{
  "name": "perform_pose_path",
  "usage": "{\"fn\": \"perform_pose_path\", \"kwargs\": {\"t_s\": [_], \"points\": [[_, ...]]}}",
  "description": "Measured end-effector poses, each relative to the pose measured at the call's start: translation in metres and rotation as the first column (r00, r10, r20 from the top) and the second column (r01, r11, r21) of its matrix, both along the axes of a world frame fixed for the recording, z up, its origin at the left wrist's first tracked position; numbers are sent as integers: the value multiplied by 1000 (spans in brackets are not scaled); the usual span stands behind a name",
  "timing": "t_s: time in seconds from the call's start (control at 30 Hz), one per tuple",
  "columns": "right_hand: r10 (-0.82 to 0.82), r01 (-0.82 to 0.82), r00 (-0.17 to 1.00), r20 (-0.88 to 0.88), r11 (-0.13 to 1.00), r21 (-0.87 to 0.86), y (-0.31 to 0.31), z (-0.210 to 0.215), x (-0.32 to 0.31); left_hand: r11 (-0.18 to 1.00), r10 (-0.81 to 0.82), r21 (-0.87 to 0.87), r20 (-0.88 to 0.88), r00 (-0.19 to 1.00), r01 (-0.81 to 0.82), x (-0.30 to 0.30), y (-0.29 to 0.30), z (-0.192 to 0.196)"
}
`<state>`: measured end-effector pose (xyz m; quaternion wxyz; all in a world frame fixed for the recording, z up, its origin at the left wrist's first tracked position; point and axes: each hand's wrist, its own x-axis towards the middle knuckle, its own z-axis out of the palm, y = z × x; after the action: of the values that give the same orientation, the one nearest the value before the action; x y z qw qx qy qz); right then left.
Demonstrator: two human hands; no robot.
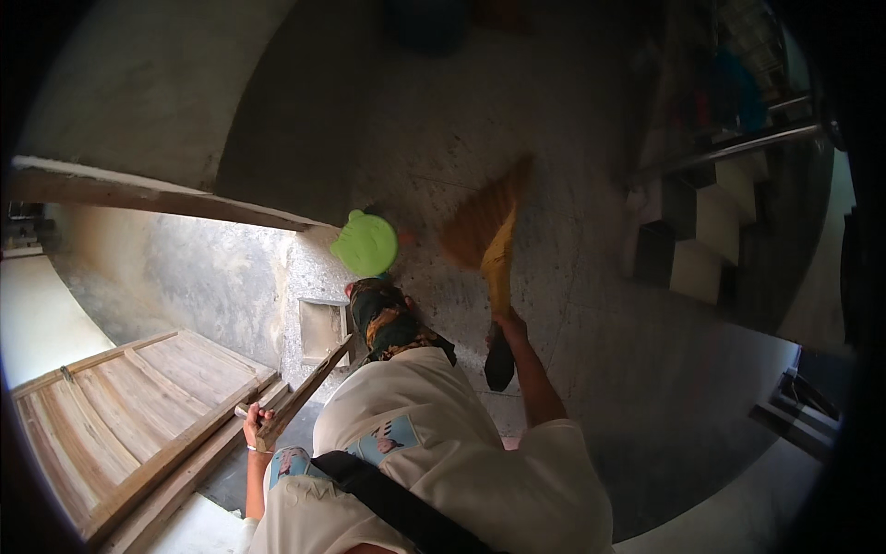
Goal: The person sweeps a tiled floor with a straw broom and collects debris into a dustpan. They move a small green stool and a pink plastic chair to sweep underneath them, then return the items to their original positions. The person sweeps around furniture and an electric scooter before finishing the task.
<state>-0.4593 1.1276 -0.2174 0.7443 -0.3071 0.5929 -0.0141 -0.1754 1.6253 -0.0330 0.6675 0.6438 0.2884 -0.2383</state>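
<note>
My right hand point(512, 328) is closed round the handle of a broom point(498, 254). Its brown, fan-shaped bristles spread away from me over the dark floor, blurred at the edge, and its dark handle end points back toward me. On the left, my left hand point(258, 427) has its fingers wrapped round the near end of a narrow wooden board point(309, 386), which may be a door's edge seen end-on. Just beyond my feet is a light green, rounded plastic piece point(365, 243), like a small stool top.
A wooden door panel point(138, 406) lies at the lower left, beside a bright doorway floor point(212, 268). Tiled steps point(706, 235) with a metal rail point(738, 148) rise on the right. A dim blue container point(426, 23) stands at the far end.
</note>
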Motion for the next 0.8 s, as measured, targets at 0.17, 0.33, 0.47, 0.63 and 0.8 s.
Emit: {"fn": "perform_pose_path", "kwargs": {"t_s": [0.17,0.33,0.47,0.63,0.8], "points": [[29,-29,1000,0,1000,-12,4,-3,-5,1000,-15,-7,24,1000,16,3,-8,-2],[8,-8,1000,13,1000,-22,-6,11,-9,1000,-10,4,44,999,10,6,-29,-3],[-21,24,998,64,998,-50,-8,35,-19,998,-55,47,57,997,52,16,-40,-8],[109,-83,992,70,949,-303,-16,91,-20,997,-23,78,41,999,20,22,-29,-30],[173,-124,984,51,853,-508,-61,84,14,994,-86,68,37,996,83,26,-19,-32]]}}
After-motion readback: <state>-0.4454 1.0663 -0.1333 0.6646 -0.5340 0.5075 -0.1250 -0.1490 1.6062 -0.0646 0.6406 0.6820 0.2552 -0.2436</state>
